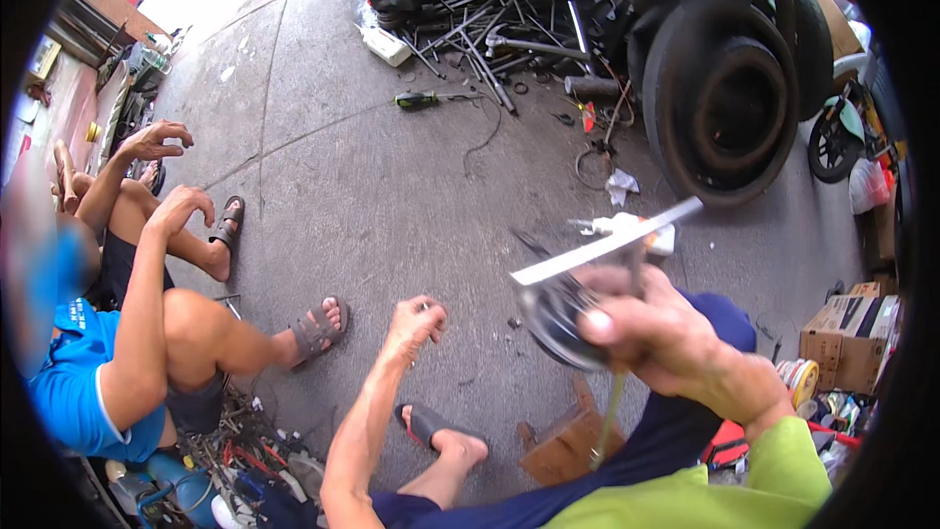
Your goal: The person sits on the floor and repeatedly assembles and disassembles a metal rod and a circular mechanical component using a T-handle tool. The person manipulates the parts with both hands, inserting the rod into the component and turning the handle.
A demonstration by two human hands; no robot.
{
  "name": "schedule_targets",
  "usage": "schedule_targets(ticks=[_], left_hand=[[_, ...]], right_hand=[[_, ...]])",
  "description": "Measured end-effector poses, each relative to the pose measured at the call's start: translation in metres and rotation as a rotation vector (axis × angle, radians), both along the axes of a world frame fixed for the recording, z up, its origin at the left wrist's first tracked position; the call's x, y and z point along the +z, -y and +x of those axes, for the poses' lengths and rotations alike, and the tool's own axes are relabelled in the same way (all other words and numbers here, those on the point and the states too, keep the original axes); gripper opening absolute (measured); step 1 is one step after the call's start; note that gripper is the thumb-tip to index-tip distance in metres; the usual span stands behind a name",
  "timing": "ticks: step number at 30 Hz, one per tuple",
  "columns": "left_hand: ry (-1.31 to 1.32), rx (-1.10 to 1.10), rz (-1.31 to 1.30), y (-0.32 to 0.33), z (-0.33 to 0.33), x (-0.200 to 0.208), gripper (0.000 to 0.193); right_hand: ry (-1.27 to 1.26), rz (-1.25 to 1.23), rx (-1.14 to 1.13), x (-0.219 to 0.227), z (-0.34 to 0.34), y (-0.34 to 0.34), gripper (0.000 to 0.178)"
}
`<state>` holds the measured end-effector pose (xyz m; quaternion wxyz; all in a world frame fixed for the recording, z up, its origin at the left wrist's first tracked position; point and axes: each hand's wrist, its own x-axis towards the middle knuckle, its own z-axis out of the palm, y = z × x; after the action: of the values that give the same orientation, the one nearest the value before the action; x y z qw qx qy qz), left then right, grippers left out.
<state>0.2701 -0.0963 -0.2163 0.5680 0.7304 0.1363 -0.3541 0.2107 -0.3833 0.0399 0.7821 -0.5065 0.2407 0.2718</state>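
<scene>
You have the wheel (560,325) between four and five o'clock of the view, raised above the ground. It is round, black and glossy along its lower edge, with motion blur softening its detail. A flat, bright silver bar (609,242) lies across its top, slanting up toward two o'clock and reaching well past the wheel on that side; whether the two are joined you cannot tell.

Your right hand (676,333) grips the wheel from its three o'clock side. The thumb lies against the black face, and the fingers bend round near the bar — closed on the load, though blur hides exactly where each one touches.

Your left hand (415,329) is at nine o'clock from the wheel, well apart from it. Its fingers are loosely curled, about half closed; whether they pinch something small, you cannot tell.

Around you, a white bottle (627,227) lies on the ground at three o'clock, just beyond the bar. A wooden stool (570,443) stands at five o'clock. Toward two o'clock there is a big black tyre (676,108), and at twelve a heap of metal rods (480,39) — a screwdriver (419,99) lies just short of it.
</scene>
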Motion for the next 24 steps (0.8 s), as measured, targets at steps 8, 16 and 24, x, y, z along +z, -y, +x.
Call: schedule_targets(ticks=[8, 16, 24], left_hand=[[-0.101, 0.475, -0.497, -0.012, -0.040, 0.146, 0.009], [0.092, 0.615, -0.720, 0.012, -0.083, 0.239, 0.014], [0.238, 0.811, -0.706, 0.027, -0.106, 0.244, 0.009]], right_hand=[[0.227, 0.182, 0.064, 0.004, -0.005, -0.034, 0.071], [0.333, 0.206, 0.141, -0.001, -0.024, -0.055, 0.079], [0.522, 0.158, 0.300, 0.001, -0.037, -0.066, 0.065]])
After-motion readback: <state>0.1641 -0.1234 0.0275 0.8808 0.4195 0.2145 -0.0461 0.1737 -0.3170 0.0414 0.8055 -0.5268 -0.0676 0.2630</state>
